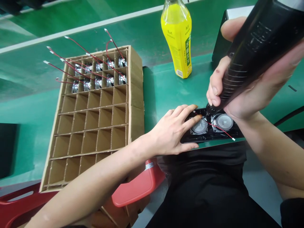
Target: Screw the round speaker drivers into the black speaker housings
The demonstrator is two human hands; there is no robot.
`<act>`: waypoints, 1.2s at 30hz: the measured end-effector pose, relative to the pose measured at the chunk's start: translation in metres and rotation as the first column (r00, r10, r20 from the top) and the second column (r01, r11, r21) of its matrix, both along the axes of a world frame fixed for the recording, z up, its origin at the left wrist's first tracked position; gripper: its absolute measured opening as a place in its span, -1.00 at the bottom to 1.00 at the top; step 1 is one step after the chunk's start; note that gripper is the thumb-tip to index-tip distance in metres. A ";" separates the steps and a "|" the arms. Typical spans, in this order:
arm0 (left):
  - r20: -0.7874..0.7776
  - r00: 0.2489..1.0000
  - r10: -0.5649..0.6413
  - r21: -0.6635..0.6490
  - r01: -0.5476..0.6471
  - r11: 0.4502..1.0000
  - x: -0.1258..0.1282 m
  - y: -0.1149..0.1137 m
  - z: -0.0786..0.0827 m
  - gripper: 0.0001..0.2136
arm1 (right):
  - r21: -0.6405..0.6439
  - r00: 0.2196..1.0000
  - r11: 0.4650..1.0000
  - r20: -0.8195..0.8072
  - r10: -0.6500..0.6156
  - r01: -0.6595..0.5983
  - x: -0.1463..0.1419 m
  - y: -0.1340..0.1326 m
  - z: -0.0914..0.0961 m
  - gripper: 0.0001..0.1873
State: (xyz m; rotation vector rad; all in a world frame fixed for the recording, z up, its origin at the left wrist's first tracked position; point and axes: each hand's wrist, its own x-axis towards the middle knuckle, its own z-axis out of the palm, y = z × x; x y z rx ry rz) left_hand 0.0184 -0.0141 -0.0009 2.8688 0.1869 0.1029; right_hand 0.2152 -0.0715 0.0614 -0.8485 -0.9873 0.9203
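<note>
My right hand (247, 85) is wrapped round a black electric screwdriver (256, 47), whose tip rests on a black speaker housing (209, 134) at the near edge of the green bench. Two round silver speakers (223, 122) with thin red wires sit in the housing. My left hand (175, 131) lies on the housing's left end, fingers stretched out, with the fingertips on the left speaker (199, 126).
A cardboard box with a divider grid (95, 126) stands at the left; its far rows hold several speakers (99, 79) with red wires. A yellow drink bottle (177, 38) stands behind the housing. A red plastic stool (137, 186) sits under the box.
</note>
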 end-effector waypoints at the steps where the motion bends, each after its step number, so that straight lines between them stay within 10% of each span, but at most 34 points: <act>1: -0.001 1.000 0.002 -0.003 -0.002 1.000 0.000 0.000 0.000 -0.21 | 0.001 1.000 1.000 -0.004 -0.004 0.004 0.000 0.000 0.000 -0.19; 36: 0.001 1.000 -0.003 -0.023 0.003 1.000 0.002 0.001 -0.002 -0.26 | 0.004 0.992 0.993 -0.039 0.118 -0.118 -0.007 0.001 -0.035 -0.08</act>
